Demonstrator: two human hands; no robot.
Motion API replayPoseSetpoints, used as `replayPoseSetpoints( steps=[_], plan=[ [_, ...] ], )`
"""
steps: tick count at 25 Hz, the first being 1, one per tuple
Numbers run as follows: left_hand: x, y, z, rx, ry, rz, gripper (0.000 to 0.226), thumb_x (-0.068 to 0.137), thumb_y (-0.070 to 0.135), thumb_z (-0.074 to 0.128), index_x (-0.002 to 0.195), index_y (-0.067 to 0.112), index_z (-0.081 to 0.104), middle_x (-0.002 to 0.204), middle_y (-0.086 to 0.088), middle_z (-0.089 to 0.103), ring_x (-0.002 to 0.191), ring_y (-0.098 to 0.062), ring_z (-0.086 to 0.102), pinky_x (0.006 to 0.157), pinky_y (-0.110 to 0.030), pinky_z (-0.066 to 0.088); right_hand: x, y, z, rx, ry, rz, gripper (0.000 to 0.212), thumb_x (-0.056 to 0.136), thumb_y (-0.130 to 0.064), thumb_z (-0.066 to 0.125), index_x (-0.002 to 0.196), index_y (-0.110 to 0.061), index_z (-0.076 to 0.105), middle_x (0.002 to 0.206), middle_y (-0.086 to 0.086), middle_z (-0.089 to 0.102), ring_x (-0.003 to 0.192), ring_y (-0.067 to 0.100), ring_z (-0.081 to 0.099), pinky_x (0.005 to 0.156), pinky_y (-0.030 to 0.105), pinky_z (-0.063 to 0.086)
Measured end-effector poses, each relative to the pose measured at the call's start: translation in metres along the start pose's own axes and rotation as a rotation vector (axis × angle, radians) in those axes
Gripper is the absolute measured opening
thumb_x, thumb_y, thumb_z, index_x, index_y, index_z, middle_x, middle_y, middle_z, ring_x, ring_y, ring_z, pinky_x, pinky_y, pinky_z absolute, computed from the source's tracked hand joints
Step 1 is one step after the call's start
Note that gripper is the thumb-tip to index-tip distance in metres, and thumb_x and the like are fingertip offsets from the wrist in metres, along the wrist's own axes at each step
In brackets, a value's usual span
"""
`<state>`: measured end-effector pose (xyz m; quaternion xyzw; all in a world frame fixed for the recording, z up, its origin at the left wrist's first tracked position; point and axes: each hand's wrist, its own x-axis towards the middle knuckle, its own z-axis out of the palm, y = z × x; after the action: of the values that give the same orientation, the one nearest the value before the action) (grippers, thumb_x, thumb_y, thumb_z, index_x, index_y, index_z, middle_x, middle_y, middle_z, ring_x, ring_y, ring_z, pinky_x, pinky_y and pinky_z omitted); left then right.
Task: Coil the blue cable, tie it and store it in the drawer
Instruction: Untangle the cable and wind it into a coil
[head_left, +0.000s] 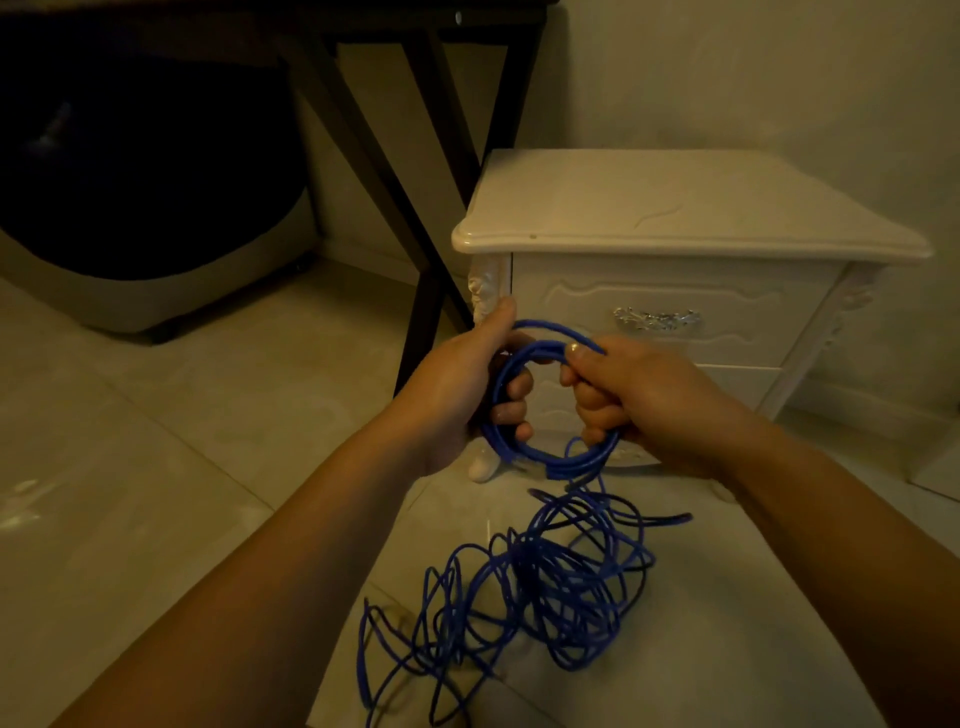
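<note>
A small coil of the blue cable (540, 454) is held up in front of a white nightstand. My left hand (467, 384) grips the coil's left side with the fingers curled through the loop. My right hand (639, 400) grips the right side, thumb on top of a strand. The remaining cable hangs down from the coil into a loose tangled heap (540, 587) on the floor. The nightstand's top drawer (737, 312) is closed and has a silver handle (655, 318).
The white nightstand (675, 208) stands against a pale wall on a tiled floor (156, 467). A dark table frame (415, 156) stands to its left. A dark rounded object on wheels (145, 208) sits at the far left.
</note>
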<state>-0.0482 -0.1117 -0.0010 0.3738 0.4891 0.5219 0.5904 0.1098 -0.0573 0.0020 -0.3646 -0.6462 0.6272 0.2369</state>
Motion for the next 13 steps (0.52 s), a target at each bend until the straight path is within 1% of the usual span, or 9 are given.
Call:
replayPoseSetpoints(
  steps=[3, 4, 5, 6, 8, 9, 10, 12, 13],
  plan=[
    [-0.002, 0.005, -0.003, 0.23, -0.043, -0.042, 0.051, 0.096, 0.055, 0.041, 0.082, 0.009, 0.056, 0.059, -0.003, 0.045, 0.044, -0.014, 0.039, 0.053, -0.031, 0.049, 0.0, -0.004, 0.003, -0.247, -0.052, 0.002, 0.022, 0.101, -0.024, 0.04, 0.089, -0.01, 0.053, 0.051, -0.007, 0.038, 0.042, 0.006, 0.034, 0.051, 0.026, 0.041],
    [-0.002, 0.004, -0.001, 0.307, -0.035, -0.04, 0.051, 0.095, 0.055, 0.042, 0.077, 0.01, 0.056, 0.057, -0.001, 0.042, 0.044, -0.013, 0.037, 0.051, -0.03, 0.048, 0.001, -0.004, 0.004, -0.3, -0.044, -0.011, 0.019, 0.1, -0.023, 0.042, 0.094, -0.01, 0.054, 0.053, -0.006, 0.039, 0.042, 0.006, 0.035, 0.051, 0.026, 0.041],
    [-0.001, 0.001, 0.003, 0.354, -0.016, -0.024, 0.049, 0.095, 0.055, 0.044, 0.073, 0.012, 0.054, 0.055, 0.002, 0.038, 0.044, -0.012, 0.034, 0.049, -0.028, 0.045, 0.003, -0.003, 0.004, -0.297, -0.034, -0.031, 0.017, 0.1, -0.023, 0.043, 0.102, -0.01, 0.054, 0.054, -0.006, 0.039, 0.043, 0.006, 0.036, 0.05, 0.026, 0.041],
    [0.001, -0.001, 0.007, 0.351, 0.014, 0.006, 0.047, 0.095, 0.053, 0.046, 0.069, 0.015, 0.051, 0.054, 0.004, 0.034, 0.044, -0.011, 0.03, 0.046, -0.025, 0.039, 0.005, -0.002, 0.003, -0.208, -0.029, -0.044, 0.018, 0.1, -0.021, 0.044, 0.112, -0.012, 0.053, 0.055, -0.005, 0.04, 0.043, 0.006, 0.036, 0.049, 0.025, 0.04],
    [0.005, -0.005, 0.012, 0.224, 0.092, 0.077, 0.044, 0.095, 0.048, 0.05, 0.064, 0.019, 0.043, 0.054, 0.006, 0.028, 0.045, -0.01, 0.024, 0.042, -0.022, 0.027, 0.006, -0.002, 0.0, 0.177, -0.049, -0.031, 0.029, 0.099, -0.018, 0.042, 0.126, -0.01, 0.049, 0.058, -0.003, 0.04, 0.047, 0.007, 0.034, 0.049, 0.025, 0.039],
    [0.007, -0.005, 0.013, 0.15, 0.127, 0.102, 0.044, 0.095, 0.046, 0.051, 0.062, 0.02, 0.041, 0.054, 0.006, 0.026, 0.045, -0.009, 0.022, 0.041, -0.021, 0.023, 0.005, -0.002, -0.001, 0.335, -0.056, -0.025, 0.031, 0.098, -0.019, 0.041, 0.125, -0.005, 0.049, 0.059, 0.0, 0.042, 0.049, 0.009, 0.036, 0.052, 0.026, 0.041],
    [0.009, -0.005, 0.013, 0.083, 0.154, 0.113, 0.044, 0.096, 0.046, 0.051, 0.061, 0.021, 0.04, 0.054, 0.006, 0.025, 0.046, -0.009, 0.02, 0.04, -0.021, 0.021, 0.003, -0.001, -0.002, 0.41, -0.053, -0.015, 0.031, 0.097, -0.022, 0.041, 0.119, -0.004, 0.052, 0.06, 0.002, 0.047, 0.052, 0.012, 0.041, 0.057, 0.027, 0.044],
    [0.012, -0.003, 0.01, -0.02, 0.189, 0.123, 0.045, 0.096, 0.046, 0.05, 0.059, 0.022, 0.039, 0.055, 0.005, 0.024, 0.046, -0.009, 0.018, 0.038, -0.02, 0.021, 0.0, 0.005, -0.002, 0.4, -0.039, 0.041, 0.041, 0.093, -0.04, 0.045, 0.104, -0.004, 0.062, 0.07, 0.006, 0.063, 0.062, 0.017, 0.057, 0.069, 0.031, 0.051],
    [0.012, -0.003, 0.008, -0.05, 0.205, 0.129, 0.045, 0.096, 0.046, 0.05, 0.06, 0.022, 0.039, 0.055, 0.005, 0.024, 0.046, -0.009, 0.018, 0.038, -0.02, 0.022, -0.002, 0.009, -0.002, 0.368, -0.049, 0.068, 0.047, 0.088, -0.049, 0.046, 0.097, -0.007, 0.065, 0.077, 0.008, 0.067, 0.07, 0.018, 0.062, 0.075, 0.032, 0.052]
  ],
)
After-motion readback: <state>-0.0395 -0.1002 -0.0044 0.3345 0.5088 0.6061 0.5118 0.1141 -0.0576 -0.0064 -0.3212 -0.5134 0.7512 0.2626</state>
